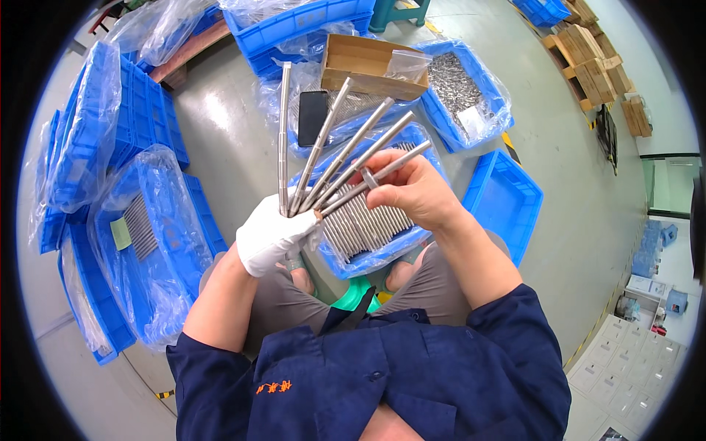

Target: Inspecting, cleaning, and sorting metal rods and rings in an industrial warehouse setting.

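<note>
My left hand (266,237), in a white glove, is closed around the lower ends of several slim metal rods (318,147), which fan out away from me. My bare right hand (421,192) pinches a small metal ring-like piece (368,177) at the rightmost rod, thumb and fingers meeting around it. Whether the piece fully encircles that rod I cannot tell. Below both hands, a blue crate (351,272) lined with clear plastic holds many similar rods (368,234) laid in rows. It stands between my knees.
Beyond the rods lie a black phone (312,117) and an open cardboard box (346,79) on a plastic-covered crate. A blue crate of small metal parts (450,77) stands far right, another blue crate (507,192) nearer. Stacked blue crates (140,110) and a lined crate (165,220) flank my left.
</note>
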Available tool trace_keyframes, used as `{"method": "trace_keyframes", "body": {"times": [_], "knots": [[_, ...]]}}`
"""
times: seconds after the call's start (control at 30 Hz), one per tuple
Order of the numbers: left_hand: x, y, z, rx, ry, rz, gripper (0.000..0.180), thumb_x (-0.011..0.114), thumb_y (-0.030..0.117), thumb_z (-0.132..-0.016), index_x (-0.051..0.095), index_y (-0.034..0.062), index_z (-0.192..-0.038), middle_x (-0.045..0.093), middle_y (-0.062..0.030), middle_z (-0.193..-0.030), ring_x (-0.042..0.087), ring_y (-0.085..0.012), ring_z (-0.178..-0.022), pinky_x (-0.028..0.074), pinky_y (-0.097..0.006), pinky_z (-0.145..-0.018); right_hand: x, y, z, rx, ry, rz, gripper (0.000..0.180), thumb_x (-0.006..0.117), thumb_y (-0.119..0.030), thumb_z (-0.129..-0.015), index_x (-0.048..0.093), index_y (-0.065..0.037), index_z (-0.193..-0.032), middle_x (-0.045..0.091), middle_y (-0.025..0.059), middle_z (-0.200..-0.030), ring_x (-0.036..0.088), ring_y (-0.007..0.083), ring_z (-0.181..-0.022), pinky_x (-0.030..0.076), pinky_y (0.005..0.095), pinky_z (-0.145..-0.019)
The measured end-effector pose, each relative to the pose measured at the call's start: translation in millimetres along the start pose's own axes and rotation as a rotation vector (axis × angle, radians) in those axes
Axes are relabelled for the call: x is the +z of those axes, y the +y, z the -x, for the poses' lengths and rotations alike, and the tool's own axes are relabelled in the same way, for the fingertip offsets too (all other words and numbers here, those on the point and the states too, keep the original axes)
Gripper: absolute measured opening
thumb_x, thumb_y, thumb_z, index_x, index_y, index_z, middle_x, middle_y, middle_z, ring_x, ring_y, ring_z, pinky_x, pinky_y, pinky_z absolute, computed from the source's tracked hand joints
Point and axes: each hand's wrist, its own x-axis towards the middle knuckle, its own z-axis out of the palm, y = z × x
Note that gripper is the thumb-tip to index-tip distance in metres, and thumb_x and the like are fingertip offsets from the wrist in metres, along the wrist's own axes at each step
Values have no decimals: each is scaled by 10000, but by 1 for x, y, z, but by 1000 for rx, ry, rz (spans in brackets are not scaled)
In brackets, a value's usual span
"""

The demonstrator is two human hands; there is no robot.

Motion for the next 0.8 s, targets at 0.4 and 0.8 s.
{"method": "trace_keyframes", "body": {"times": [0.4, 0.8], "knots": [[-2, 0, 1, 3, 35, -71, 189, 577, 218, -748, 507, 44, -768, 502, -38, -534, 448, -90, -423, 314, -182, -364, -53, -26, -7, -276, 18, 66, 266, 564, -103, -781, 533, -14, -1030, 593, 72, -904, 504, 52, -665, 418, 165, -598], [1, -13, -10, 81, 205, -502, 293, 482, 296, -815, 528, 13, -877, 549, -78, -670, 498, -141, -632, 412, -275, -620, -44, -34, -6, -172, 73, 127, 287, 571, -144, -793, 534, -13, -1046, 587, 83, -929, 410, 22, -577, 360, 127, -521]]}}
